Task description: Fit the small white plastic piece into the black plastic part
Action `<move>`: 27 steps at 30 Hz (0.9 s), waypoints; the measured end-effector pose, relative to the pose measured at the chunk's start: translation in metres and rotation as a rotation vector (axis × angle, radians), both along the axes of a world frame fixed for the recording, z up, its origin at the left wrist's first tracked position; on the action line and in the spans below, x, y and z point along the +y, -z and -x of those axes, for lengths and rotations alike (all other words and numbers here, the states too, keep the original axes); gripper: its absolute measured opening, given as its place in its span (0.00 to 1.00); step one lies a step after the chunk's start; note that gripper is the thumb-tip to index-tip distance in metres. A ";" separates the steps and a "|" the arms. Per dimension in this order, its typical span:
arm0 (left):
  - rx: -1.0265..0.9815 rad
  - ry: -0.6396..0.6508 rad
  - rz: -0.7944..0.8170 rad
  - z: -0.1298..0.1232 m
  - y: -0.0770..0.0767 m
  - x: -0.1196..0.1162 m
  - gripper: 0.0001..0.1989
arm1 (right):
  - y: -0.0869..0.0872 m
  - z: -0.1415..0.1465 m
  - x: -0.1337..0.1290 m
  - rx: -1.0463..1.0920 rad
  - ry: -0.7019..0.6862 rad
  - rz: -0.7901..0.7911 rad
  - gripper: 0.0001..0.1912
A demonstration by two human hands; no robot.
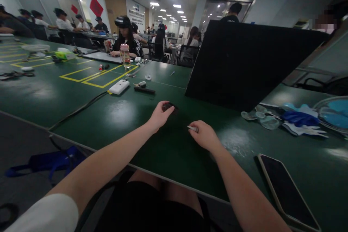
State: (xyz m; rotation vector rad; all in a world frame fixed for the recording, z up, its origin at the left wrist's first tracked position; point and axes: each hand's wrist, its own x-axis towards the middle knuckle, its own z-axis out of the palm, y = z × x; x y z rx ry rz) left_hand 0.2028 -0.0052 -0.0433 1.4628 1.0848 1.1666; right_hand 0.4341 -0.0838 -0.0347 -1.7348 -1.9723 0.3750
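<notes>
My left hand (160,116) is closed round a small dark object (169,106) just above the green table (168,152). Its kind does not show. Lower and to the right, my right hand (205,136) pinches a small pale, narrow piece (193,128) between thumb and fingers; most of it is hidden in the grip. The two hands are apart. Beyond my left hand lie a flat black bar (145,90) and a small whitish cylinder (141,84). A white box-shaped device (119,87) with a cable sits left of them.
A large black panel (244,65) stands tilted at the right. Near it are gloves (301,119), clear plastic pieces (261,116) and a blue fan (334,112). A phone (285,188) lies at front right. A bottle (125,56) stands farther back, before a seated person.
</notes>
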 end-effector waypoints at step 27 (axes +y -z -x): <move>0.428 0.308 -0.246 0.001 -0.002 -0.011 0.27 | -0.017 -0.002 -0.003 -0.025 0.083 0.014 0.18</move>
